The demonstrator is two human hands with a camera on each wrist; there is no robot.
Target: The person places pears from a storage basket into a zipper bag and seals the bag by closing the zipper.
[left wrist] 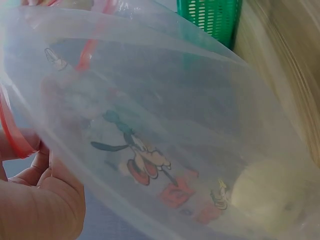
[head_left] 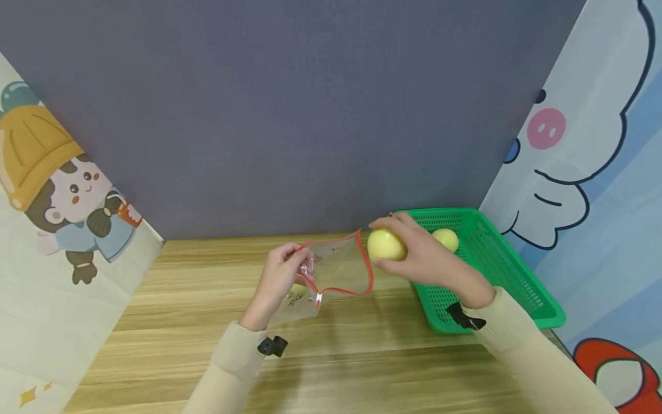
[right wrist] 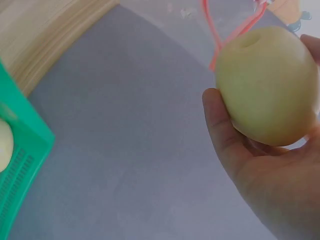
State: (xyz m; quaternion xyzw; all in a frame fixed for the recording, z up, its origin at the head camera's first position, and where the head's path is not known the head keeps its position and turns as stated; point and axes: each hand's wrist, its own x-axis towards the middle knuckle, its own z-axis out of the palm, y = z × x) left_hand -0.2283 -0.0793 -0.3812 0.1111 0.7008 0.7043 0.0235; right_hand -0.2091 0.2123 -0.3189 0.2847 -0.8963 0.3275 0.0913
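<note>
My left hand (head_left: pixel 271 282) pinches the rim of a clear zip bag (head_left: pixel 338 273) with a red zip edge and a white slider. The bag's mouth gapes toward the right. In the left wrist view, cartoon prints show on the bag, and a pale yellow apple (left wrist: pixel 270 195) lies in its lower end. My right hand (head_left: pixel 426 261) grips another yellow apple (head_left: pixel 385 245), fingers and thumb curled round its sides. That apple is held right beside the bag's mouth; its dimpled end shows in the right wrist view.
A green plastic basket (head_left: pixel 517 287) stands at the right, partly under my right forearm, with a yellow apple (head_left: pixel 446 238) inside. The wooden table (head_left: pixel 207 322) ends at a grey upright panel (head_left: pixel 258 115). Cartoon-printed sheets flank both sides.
</note>
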